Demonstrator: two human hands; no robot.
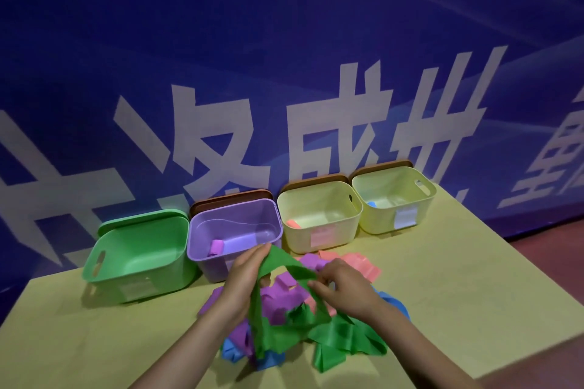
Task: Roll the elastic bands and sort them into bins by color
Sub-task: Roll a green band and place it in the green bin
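Observation:
A green elastic band is lifted above a tangled pile of green, purple, pink and blue bands on the yellow table. My left hand pinches its upper end. My right hand grips it a little lower to the right. The rest of the band hangs down into the pile. Behind stand four bins: a green bin, a purple bin holding a purple roll, a cream bin with a pink roll, and a second cream bin with a blue roll.
A blue banner with large white characters rises right behind the bins. The table's right edge drops to a reddish floor. Lids lean behind the bins.

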